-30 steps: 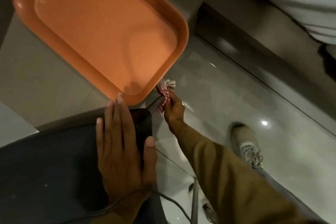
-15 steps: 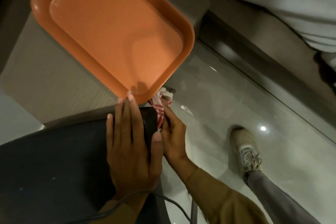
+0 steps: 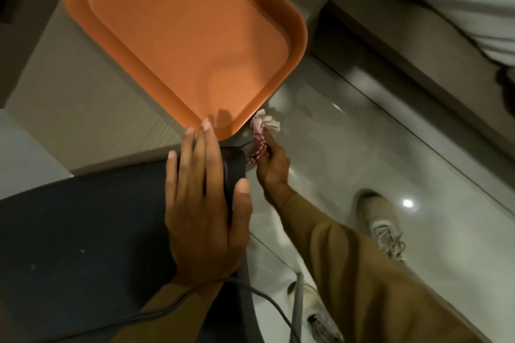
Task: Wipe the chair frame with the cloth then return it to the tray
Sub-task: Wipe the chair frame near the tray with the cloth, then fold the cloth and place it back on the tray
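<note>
We press our left hand (image 3: 204,203), its grip released and flat, on the chair seat (image 3: 83,245) to steady it, while our right hand (image 3: 271,166) pinches the cloth (image 3: 263,131) against the frame just below the empty tray (image 3: 178,30) on the surface (image 3: 92,117).

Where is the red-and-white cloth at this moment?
In the head view, the cloth is bunched in the right hand, just below the near corner of the orange tray, beside the dark chair seat.

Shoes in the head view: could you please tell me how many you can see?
2: one pale laced shoe on the shiny floor at right; another shoe near the bottom edge, partly hidden behind the sleeve and cable.
</note>
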